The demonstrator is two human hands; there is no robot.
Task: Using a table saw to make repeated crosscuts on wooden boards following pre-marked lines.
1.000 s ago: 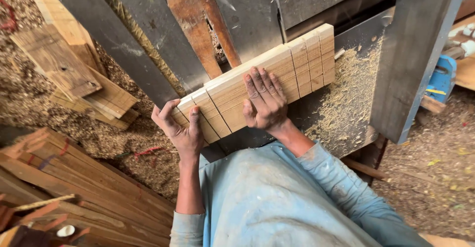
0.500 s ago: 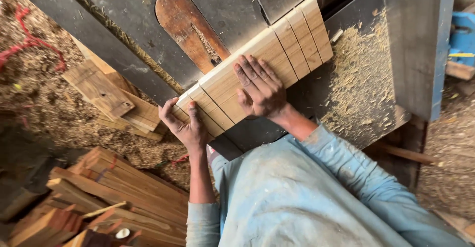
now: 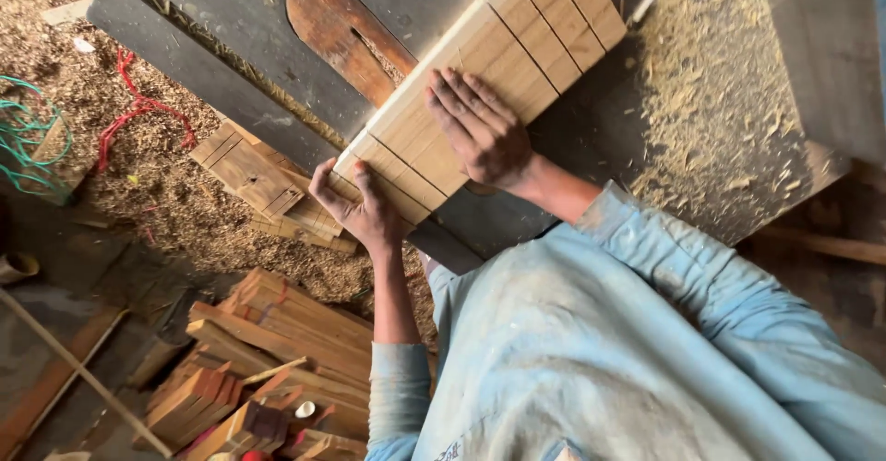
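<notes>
A row of several pale wooden strips (image 3: 517,50) lies side by side on the dark saw table (image 3: 231,18). My right hand (image 3: 480,129) presses flat on top of the strips near their near end. My left hand (image 3: 355,204) grips the near left end of the row at the table's edge, fingers curled over the wood. A reddish-brown insert plate (image 3: 337,27) sits in the table just left of the strips. My light blue sleeves and shirt fill the lower right.
A heap of sawdust (image 3: 711,92) covers the table's right side. On the sawdust-strewn floor lie stacked offcuts (image 3: 263,184), a pile of longer wooden slats (image 3: 277,350), a red cord (image 3: 138,115) and a green cord (image 3: 32,147).
The view has shifted closer and to the left. Both hands stay on the strips, which sit further up and right on the table than before.
</notes>
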